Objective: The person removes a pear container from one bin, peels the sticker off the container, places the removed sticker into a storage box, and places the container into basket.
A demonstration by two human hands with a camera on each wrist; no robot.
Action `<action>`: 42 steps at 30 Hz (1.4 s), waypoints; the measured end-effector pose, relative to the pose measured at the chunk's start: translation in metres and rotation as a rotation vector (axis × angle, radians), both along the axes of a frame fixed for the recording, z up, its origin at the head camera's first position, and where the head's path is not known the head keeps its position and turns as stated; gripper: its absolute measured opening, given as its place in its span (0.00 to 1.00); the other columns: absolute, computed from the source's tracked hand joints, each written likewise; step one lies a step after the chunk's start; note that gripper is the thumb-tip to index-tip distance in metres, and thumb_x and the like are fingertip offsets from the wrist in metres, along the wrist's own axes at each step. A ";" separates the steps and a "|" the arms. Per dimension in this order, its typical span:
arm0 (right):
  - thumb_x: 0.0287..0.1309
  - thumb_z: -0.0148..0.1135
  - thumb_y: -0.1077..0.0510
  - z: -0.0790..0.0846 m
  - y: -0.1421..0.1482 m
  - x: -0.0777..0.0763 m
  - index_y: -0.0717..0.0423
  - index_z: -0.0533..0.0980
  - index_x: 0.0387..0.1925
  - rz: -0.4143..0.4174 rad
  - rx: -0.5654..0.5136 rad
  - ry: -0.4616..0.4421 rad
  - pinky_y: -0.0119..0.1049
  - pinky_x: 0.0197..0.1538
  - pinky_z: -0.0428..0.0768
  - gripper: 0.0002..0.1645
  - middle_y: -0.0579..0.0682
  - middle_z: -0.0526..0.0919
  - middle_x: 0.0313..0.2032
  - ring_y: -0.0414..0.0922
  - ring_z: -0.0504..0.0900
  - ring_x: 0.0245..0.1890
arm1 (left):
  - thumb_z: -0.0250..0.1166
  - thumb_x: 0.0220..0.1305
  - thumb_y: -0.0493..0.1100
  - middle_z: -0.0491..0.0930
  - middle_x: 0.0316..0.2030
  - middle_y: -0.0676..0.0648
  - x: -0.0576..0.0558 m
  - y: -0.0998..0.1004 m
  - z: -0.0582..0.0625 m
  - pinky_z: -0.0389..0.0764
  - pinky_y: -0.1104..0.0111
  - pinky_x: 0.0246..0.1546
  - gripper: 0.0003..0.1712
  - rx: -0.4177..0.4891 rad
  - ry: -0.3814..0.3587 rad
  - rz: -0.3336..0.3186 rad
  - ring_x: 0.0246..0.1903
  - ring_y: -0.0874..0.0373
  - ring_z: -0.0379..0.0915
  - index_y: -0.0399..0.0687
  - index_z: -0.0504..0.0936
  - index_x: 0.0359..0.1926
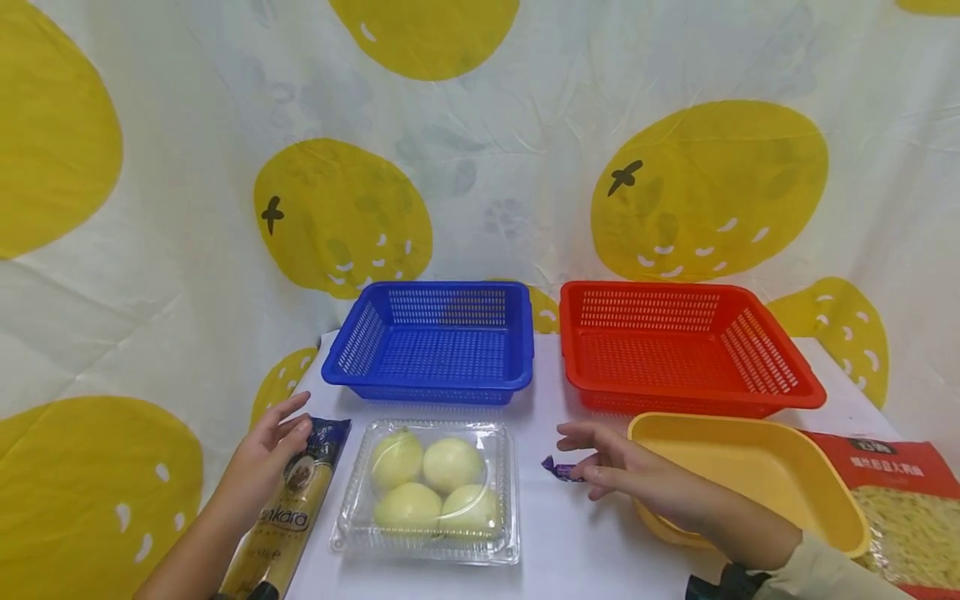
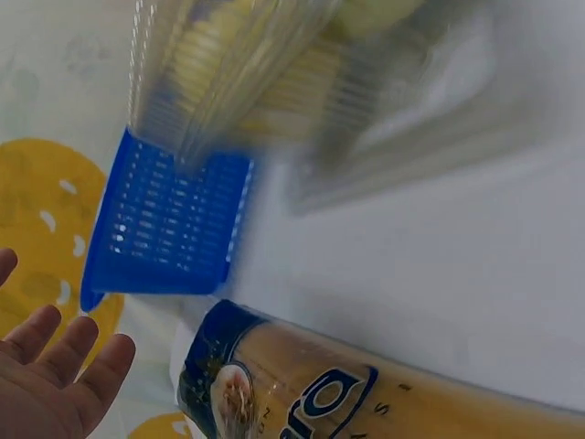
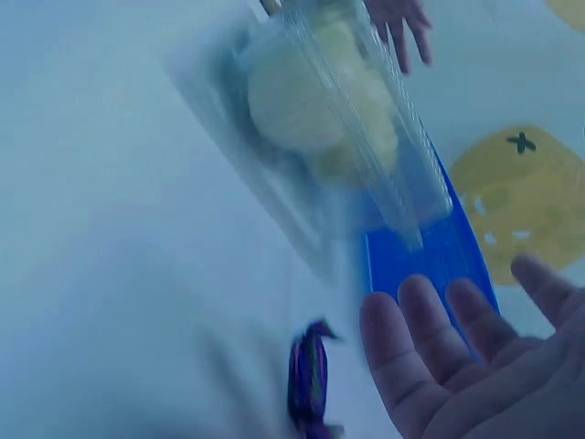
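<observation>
My left hand (image 1: pixel 264 454) hovers over a pasta packet (image 1: pixel 273 533) with a dark blue top, its fingers loosely bent and nothing in them. To its right stands a clear plastic box (image 1: pixel 352 521) with several pale yellow-green round fruits (image 1: pixel 453 465) inside. Over on the other side, my right hand (image 1: pixel 630 467) is held above the table with relaxed fingers, right by a small purple wrapped candy (image 1: pixel 564 470). In the right wrist view the candy (image 3: pixel 309 380) lies apart from the fingertips (image 3: pixel 382 320), and that palm holds nothing.
Behind the box sits a blue basket (image 1: pixel 438 393), with a red basket (image 1: pixel 675 400) to its right. A yellow tub (image 1: pixel 757 467) is partly under my right forearm. Beyond it lies a red pasta bag (image 1: pixel 907 508). A fruit-patterned curtain (image 1: pixel 495 167) hangs behind the white table (image 1: pixel 558 550).
</observation>
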State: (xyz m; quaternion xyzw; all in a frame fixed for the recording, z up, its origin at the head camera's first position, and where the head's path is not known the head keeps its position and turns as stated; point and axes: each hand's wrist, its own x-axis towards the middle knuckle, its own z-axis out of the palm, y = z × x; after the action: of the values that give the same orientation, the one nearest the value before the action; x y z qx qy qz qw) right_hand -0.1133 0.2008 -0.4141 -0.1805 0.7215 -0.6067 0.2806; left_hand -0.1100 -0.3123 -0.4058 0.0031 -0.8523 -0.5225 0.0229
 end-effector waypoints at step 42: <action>0.69 0.69 0.45 -0.051 -0.123 -0.004 0.46 0.45 0.87 -0.266 -0.055 0.049 0.73 0.78 0.42 0.58 0.63 0.45 0.85 0.66 0.41 0.83 | 0.53 0.85 0.53 0.54 0.82 0.38 -0.110 0.006 -0.043 0.75 0.45 0.67 0.39 0.362 -0.103 0.014 0.77 0.39 0.59 0.62 0.48 0.87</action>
State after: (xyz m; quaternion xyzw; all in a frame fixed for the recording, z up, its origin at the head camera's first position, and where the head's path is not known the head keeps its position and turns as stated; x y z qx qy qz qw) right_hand -0.1175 0.0782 -0.4648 -0.1057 0.7287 -0.6536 0.1751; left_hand -0.2203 -0.3060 -0.4487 0.0400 -0.7445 -0.6661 -0.0179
